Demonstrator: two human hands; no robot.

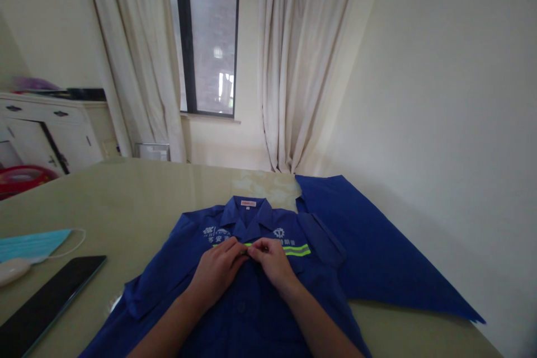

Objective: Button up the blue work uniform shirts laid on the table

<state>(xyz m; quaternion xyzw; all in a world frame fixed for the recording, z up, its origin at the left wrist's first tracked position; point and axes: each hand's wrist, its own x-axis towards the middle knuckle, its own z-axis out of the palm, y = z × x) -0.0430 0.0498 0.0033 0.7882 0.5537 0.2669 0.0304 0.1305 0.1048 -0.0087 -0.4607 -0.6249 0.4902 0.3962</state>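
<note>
A blue work jacket (239,285) lies spread on the table, its collar at the far end and a label inside the neck. White printing and a yellow-green reflective stripe (297,250) cross its chest. At the middle of that stripe, my left hand (220,268) pinches the front edge of the jacket. Opposite it, my right hand (271,260) pinches the same spot, the fingertips of both hands meeting there. Whatever small part of the front lies between the fingertips is hidden.
Folded blue cloth (377,246) lies to the right, beside the jacket's sleeve. On the left of the pale table (138,196) are a black phone (50,302), a light blue face mask (37,243) and a white rounded object (12,270). Curtains and a window stand behind.
</note>
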